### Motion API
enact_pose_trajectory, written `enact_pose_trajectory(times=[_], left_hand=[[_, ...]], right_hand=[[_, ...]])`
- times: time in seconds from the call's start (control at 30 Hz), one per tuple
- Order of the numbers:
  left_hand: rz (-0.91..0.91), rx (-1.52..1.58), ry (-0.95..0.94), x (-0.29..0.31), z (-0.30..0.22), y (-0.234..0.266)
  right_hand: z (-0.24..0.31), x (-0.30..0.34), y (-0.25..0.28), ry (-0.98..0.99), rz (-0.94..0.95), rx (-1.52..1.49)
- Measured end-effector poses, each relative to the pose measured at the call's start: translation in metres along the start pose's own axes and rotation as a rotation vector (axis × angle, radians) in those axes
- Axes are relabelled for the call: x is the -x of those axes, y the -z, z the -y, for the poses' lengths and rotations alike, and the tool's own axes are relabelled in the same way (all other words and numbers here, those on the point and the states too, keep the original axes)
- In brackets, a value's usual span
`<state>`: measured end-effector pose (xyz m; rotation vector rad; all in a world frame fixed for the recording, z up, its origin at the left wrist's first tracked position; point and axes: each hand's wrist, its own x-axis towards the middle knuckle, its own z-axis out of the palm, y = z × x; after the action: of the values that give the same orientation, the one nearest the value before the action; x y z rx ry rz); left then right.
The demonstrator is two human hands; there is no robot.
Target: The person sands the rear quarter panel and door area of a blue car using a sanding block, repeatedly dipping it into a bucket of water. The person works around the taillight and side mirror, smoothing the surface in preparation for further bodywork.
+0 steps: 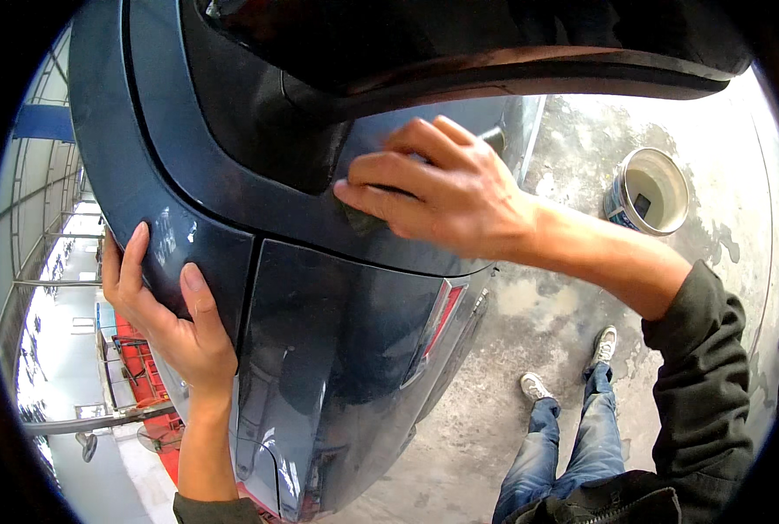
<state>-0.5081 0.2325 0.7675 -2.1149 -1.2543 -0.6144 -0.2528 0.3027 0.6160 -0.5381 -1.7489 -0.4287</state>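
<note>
A dark blue car body (319, 306) fills the middle, its panels split by narrow dark seams. My left hand (175, 319) lies open on the curved panel at the left, fingers apart. Across the upper panel, my right hand (459, 196) is bent with its fingers closed over a thin dark piece (494, 140). One end of that piece shows beyond the knuckles and the fingers hide most of it, so its kind is unclear. The fingertips are slightly blurred and lie beside a black trim panel (267, 122).
A large glossy black part (529, 57) overhangs the top. A round bucket (617, 205) with pale contents and a small dark object stands on the stained concrete floor (538, 288). A red light strip (444, 319) lies along the car's edge. Red equipment (140, 362) stands at left.
</note>
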Motion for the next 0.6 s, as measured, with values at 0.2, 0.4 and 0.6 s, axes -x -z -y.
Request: enact_pose_trajectory(times=[0.2,0.4,0.6], left_hand=[[0.009,-0.010,0.011,-0.002,-0.002,0.001],[-0.005,-0.019,0.013,-0.001,0.000,0.001],[0.000,-0.028,0.000,-0.002,0.001,0.003]], right_hand=[[0.035,-0.001,-0.012,-0.167,-0.008,0.068],[0.034,0.008,-0.010,-0.133,-0.021,0.054],[0.036,-0.017,-0.007,-0.160,-0.020,-0.005]])
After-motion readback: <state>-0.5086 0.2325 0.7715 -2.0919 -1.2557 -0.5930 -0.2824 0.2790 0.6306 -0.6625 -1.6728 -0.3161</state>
